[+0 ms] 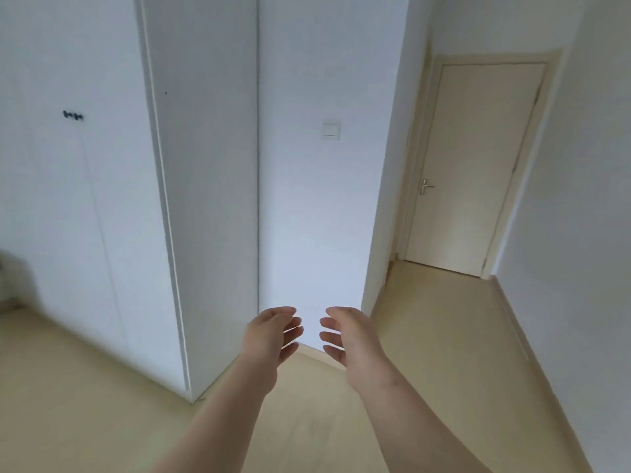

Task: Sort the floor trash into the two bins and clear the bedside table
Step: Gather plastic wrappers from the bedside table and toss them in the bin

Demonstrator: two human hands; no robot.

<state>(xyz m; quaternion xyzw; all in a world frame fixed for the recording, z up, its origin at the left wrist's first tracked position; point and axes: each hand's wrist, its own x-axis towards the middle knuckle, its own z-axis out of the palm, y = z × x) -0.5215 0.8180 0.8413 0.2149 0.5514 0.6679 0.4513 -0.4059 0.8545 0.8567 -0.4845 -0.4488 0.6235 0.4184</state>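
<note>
Out in front at twelve o'clock, both arms reach forward over the pale floor (102,404), and they are carrying nothing. The left hand (269,332) and the right hand (351,336) sit side by side, palms turned in toward each other with a narrow gap between them. The fingers (293,327) of the left are loose and slightly spread, and the fingers (329,336) of the right are the same: released, gripping nothing, touching nothing.

Now, where is the work? No trash shows on the floor here, neither of the bins is in sight, and the bedside table is out of the picture too. So which way any of them lies from the fingers cannot be told from this view, and neither hand can be called the nearer one.

What does show: a white wall (314,216) dead ahead at twelve o'clock with a light switch (331,130) on it. A tall white wardrobe (85,199) fills ten o'clock. A closed cream door (478,165) with a metal handle (426,186) stands at the end of a short passage at two o'clock. At nine o'clock, hard against the left edge, there is a dark blurred shape (13,278) low down, too smeared to name.

My read is that sorting has no target yet. The next move looks like a turn of the head and body to find the litter, likely away from this bare corner, before either hand commits.
</note>
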